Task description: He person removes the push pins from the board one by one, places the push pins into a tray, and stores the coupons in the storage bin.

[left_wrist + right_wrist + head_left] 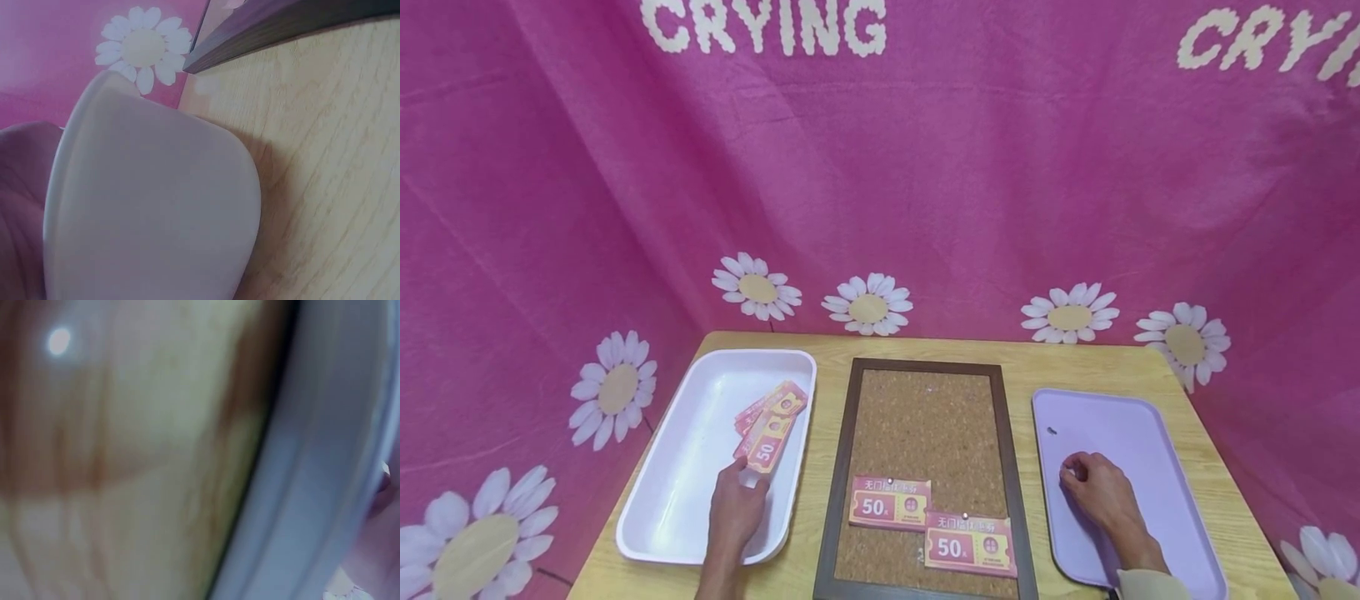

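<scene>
- White tray (673,483) on the tabletop (832,387): fanned coupons (765,442) lie inside, toward its right wall.
- Left hand (737,510): at the coupons' near end; cannot tell whether its grip pinches one.
- Corkboard (925,425): two pinned coupons (889,506).
- Purple tray (1153,454): right hand (1105,496) above, fingers bent, grip's contents hidden.

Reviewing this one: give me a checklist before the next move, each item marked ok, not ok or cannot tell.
1. Left hand at the coupons in the white tray: ok, at their near end.
2. Single coupon separated: not ok, they overlap.
3. Right hand at the purple tray: ok.
4. Pin between right fingertips: cannot tell, too small.
5. Two board coupons secured: cannot tell, though each has a pin-like dot at its top.
6. Room on the cork board: ok, bare cork above them.
</scene>
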The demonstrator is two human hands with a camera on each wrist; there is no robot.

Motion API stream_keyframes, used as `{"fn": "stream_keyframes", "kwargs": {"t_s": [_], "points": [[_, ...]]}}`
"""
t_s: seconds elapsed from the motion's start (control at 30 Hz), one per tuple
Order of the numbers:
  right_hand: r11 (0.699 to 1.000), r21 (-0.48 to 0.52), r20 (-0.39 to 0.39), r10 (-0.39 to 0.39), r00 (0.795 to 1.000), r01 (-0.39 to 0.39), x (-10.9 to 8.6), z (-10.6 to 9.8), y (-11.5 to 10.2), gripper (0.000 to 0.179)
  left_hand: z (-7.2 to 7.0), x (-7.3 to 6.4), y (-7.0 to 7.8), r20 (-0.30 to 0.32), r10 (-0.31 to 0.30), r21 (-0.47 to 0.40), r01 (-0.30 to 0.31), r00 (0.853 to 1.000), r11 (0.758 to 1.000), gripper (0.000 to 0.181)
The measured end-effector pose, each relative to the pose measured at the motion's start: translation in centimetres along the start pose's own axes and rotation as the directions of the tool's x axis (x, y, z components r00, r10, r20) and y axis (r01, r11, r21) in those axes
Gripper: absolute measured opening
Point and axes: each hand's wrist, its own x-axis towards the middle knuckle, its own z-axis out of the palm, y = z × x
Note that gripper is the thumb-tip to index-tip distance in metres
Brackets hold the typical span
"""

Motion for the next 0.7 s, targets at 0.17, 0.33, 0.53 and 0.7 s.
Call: {"fn": "stream_keyframes", "kwargs": {"t_s": [0.17, 0.33, 0.53, 0.7], "points": [[1.000, -0.004, 0.014, 0.012, 1.000, -0.012, 0.03, -0.03, 0.13, 0.015, 0.12, 0.00, 0.23, 0.042, -0.015, 0.015, 0.015, 0.999, 1.000, 0.065], [1.000, -0.002, 0.037, 0.020, 0.999, -0.020, 0.01, -0.20, 0.11, 0.016, 0.18, -0.02, 0.28, 0.080, -0.018, 0.043, 0.014, 0.997, 0.999, 0.072], [1.000, -0.005, 0.056, 0.031, 0.998, -0.031, -0.06, -0.37, -0.06, 0.018, 0.33, -0.20, 0.24, 0.100, 0.012, 0.086, -0.021, 0.995, 0.996, 0.079], [1.000, -0.006, 0.031, 0.025, 0.999, -0.025, -0.50, -0.19, -0.13, 0.027, 0.23, -0.29, 0.62, 0.065, 0.032, 0.121, -0.039, 0.997, 0.992, 0.080]]}}
